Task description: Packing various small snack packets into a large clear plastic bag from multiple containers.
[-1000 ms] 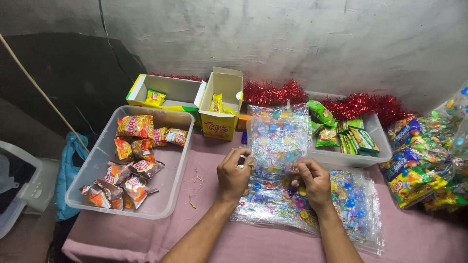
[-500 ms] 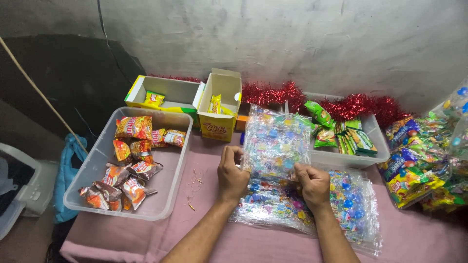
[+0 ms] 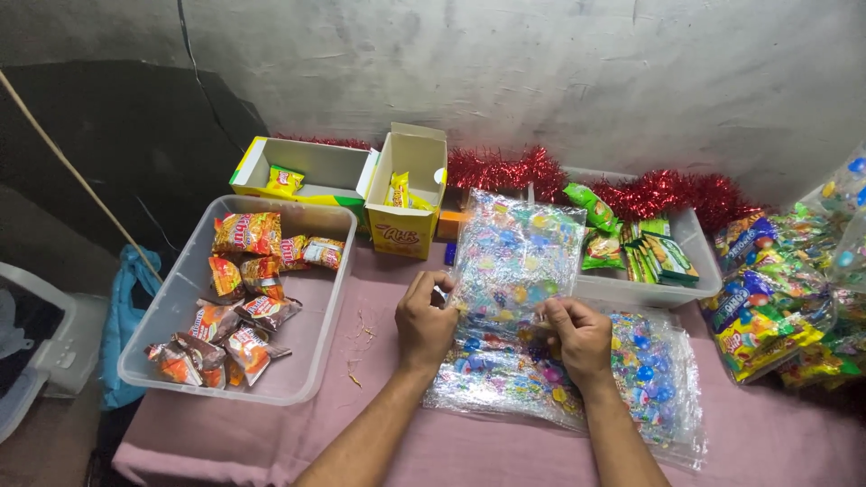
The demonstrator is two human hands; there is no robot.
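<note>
the pink surface (image 3: 505, 451) carries a clear tub (image 3: 311, 361) of snack packets. your left hand (image 3: 426, 323) and right hand (image 3: 577, 338) pinch a printed clear bag (image 3: 516, 257), fingers pressed together on its lower edge, so it stands up above the stack of bags (image 3: 649, 388).

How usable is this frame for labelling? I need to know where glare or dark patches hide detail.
Head view: the clear patterned bag held by the left hand and right hand throws bright glints that break up its print; the stack of bags glares too; the far left is dark; snack packets in the clear tub read sharply.
</note>
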